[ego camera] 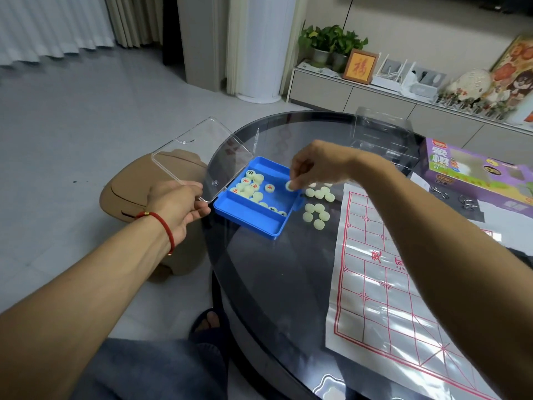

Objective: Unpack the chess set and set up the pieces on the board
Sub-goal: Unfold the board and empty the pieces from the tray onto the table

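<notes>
A blue plastic case (pixel 253 217) lies on the round glass table (pixel 274 278), its clear lid (pixel 202 157) swung open to the left. Several pale round chess pieces (pixel 250 188) with red or black characters sit in its far compartment. My left hand (pixel 178 207) grips the near corner of the lid. My right hand (pixel 314 166) pinches one pale piece (pixel 289 185) over the case's right side. More pieces lie face down in a loose group (pixel 317 207) on the glass, between the case and the board sheet (pixel 383 284), a white plastic sheet with red lines.
A purple game box (pixel 473 171) and a clear plastic container (pixel 383 134) sit at the table's far right. A tan bin (pixel 138 194) stands on the floor left of the table. My slippered foot (pixel 210 321) is under the table edge. A low cabinet with plants lines the wall.
</notes>
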Demonstrator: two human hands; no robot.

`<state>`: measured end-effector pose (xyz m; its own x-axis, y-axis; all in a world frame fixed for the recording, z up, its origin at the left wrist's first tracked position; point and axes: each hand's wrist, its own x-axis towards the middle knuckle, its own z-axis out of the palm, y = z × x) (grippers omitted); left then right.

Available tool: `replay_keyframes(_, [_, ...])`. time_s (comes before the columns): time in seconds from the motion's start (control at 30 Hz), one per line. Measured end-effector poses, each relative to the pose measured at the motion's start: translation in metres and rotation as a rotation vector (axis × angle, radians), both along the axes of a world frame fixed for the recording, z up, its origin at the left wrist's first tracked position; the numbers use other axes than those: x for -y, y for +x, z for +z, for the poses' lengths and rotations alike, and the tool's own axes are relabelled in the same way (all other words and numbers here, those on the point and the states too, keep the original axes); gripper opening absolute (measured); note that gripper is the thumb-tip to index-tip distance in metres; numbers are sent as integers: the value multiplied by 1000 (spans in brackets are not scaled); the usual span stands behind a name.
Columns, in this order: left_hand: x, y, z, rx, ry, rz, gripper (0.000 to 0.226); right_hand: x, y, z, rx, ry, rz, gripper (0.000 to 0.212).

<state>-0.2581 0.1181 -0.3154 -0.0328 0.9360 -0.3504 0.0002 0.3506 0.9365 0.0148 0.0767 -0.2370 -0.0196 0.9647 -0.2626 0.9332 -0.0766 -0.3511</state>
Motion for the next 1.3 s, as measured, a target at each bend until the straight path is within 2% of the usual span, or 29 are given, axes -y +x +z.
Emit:
replay_keyframes(0.07, [0, 0, 0, -2, 4, 10, 13, 7, 20, 3, 82, 18, -39, 14])
replay_keyframes(0.17, [0, 2, 1, 5, 7, 13, 13, 23, 43, -3, 246, -110, -73, 13])
replay_keyframes(0.23, [1, 4, 2, 13, 9, 11, 13, 34, 49, -9, 279, -135, -91, 13])
replay_keyframes(0.77, [-1, 3, -1, 2, 7, 11, 11, 47, 45, -23, 143, 3, -145, 9])
replay_keyframes(1.03, [-1, 2, -1, 9, -3, 7, 10, 47, 35, -31, 323, 113, -114, 14])
replay_keyframes(1.1, [-2, 2, -2, 5, -3, 8, 10, 45, 30, -29, 354, 193, -91, 12])
replay_keyframes(1.2, [-2, 2, -3, -6, -3, 11, 11, 36, 6, -24, 275, 381, -25, 7])
replay_keyframes(1.3, [-3, 2, -2, -17, -5, 21, 11, 18, -31, -30, 194, 364, 118, 18])
